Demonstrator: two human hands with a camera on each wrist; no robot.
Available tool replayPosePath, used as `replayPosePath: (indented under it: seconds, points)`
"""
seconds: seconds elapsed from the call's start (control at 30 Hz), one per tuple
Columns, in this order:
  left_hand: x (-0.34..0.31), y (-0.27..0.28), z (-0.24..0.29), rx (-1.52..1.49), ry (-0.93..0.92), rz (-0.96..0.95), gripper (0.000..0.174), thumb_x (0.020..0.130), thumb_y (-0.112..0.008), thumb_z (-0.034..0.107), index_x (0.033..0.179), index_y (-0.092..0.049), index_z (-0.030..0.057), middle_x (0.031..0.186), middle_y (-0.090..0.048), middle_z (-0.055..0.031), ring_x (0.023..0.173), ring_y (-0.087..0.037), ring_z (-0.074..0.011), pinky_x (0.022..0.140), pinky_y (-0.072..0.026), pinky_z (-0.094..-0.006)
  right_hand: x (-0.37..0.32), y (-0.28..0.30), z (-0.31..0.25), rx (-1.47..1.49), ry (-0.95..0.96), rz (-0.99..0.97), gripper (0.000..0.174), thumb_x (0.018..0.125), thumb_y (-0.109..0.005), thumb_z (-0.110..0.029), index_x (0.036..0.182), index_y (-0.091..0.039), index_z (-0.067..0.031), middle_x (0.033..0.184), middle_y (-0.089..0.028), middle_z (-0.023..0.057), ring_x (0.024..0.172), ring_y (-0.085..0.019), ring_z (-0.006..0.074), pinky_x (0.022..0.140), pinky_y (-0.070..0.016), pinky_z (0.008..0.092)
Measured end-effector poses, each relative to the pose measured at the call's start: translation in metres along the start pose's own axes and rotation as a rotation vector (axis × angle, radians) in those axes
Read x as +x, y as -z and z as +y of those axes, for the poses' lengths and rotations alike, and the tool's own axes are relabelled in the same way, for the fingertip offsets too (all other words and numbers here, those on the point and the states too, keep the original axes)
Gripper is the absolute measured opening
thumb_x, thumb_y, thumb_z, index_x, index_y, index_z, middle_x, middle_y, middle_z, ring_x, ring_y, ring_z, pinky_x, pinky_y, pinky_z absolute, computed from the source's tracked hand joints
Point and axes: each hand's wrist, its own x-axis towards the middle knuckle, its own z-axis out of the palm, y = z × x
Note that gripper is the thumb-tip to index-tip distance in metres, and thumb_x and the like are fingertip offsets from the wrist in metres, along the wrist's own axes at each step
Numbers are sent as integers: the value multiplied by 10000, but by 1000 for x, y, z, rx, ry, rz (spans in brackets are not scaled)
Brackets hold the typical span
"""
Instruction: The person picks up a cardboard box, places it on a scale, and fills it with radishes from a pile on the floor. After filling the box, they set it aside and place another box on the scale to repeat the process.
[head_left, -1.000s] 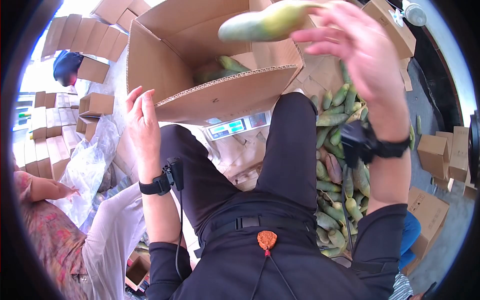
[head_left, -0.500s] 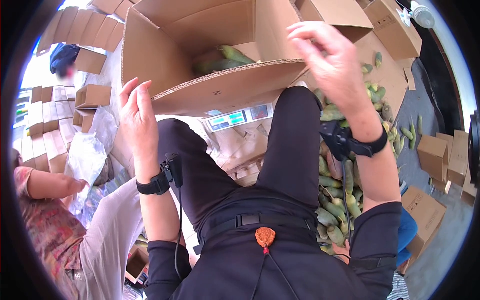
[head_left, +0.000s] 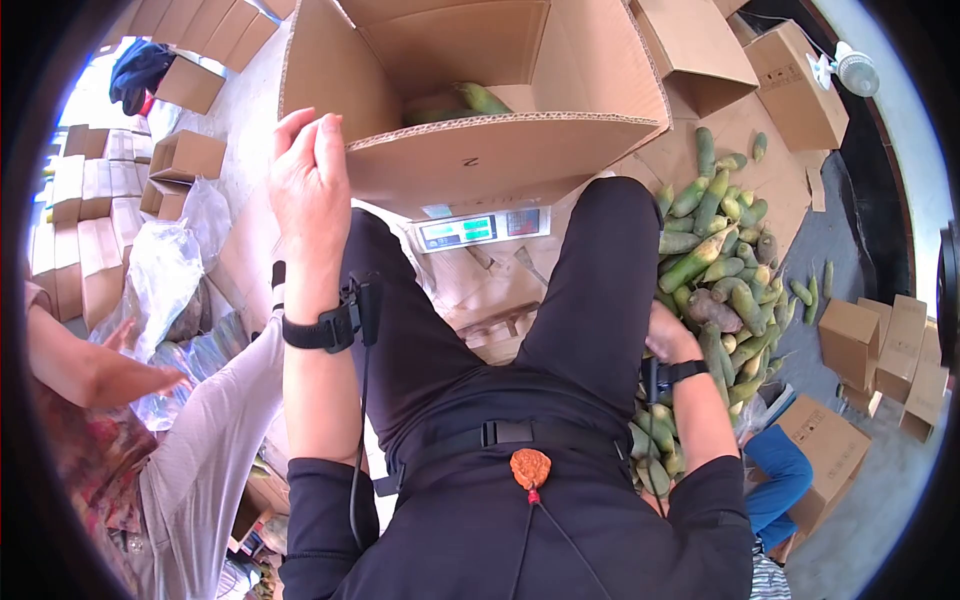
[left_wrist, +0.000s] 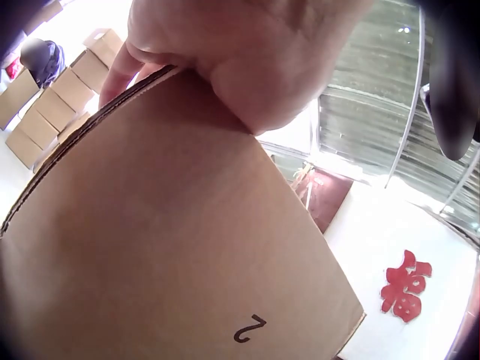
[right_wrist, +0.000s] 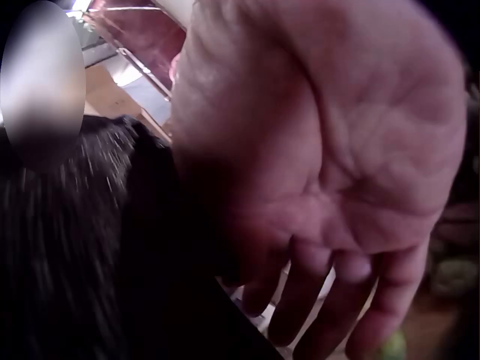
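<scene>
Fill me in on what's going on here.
A person's left hand holds the near left corner of an open cardboard box, with some long green vegetables lying inside. The right hand is down beside the right thigh, next to a big pile of similar vegetables; nothing shows in its palm. A lit scale display is visible just below the box's near side.

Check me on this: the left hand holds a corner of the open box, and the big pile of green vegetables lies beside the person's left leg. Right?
Not quite: the pile lies beside the person's right leg, as the head view shows. The left hand does hold a corner of the open box.
</scene>
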Motion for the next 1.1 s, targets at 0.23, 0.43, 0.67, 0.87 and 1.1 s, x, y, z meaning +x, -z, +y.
replayPosePath:
  seconds: [0.23,0.43,0.67,0.87,1.1]
  points:
    - [2,-2,-2,56,-9,30,327,935,-509,275,925,-708,16,1095,-612,-119,1010,-570,-256,879,-442,-353,-11,-7,28,-3,-33,51,261,930,-466,-199,1128,-597,-92,886,-630,-14,733,-574,98,653,-478,264]
    - [1,-6,-2,34,-68,120,312,896,-539,267,840,-700,7,1048,-615,-180,968,-585,-318,861,-448,-402,-1,10,32,-38,-57,-31,263,930,-468,-207,1127,-598,-92,890,-630,-13,740,-575,100,654,-479,265]
    - [1,-4,1,14,-22,93,279,891,-547,227,873,-697,-8,1052,-613,-177,984,-577,-312,861,-443,-387,23,-39,18,-65,-39,-146,265,931,-470,-216,1127,-599,-92,894,-630,-12,747,-576,102,656,-480,267]
    - [1,-4,2,-2,-31,79,263,898,-545,204,904,-689,-15,1033,-606,-171,967,-571,-301,867,-434,-372,39,-45,7,-83,-65,-287,268,931,-472,-224,1126,-600,-92,898,-630,-11,753,-578,103,658,-481,268]
    - [2,7,10,72,21,-61,301,955,-458,181,939,-676,-26,1000,-590,-112,934,-570,-232,833,-428,-314,53,-41,14,-89,-125,-379,271,932,-474,-234,1125,-600,-92,902,-631,-10,761,-579,105,659,-482,269]
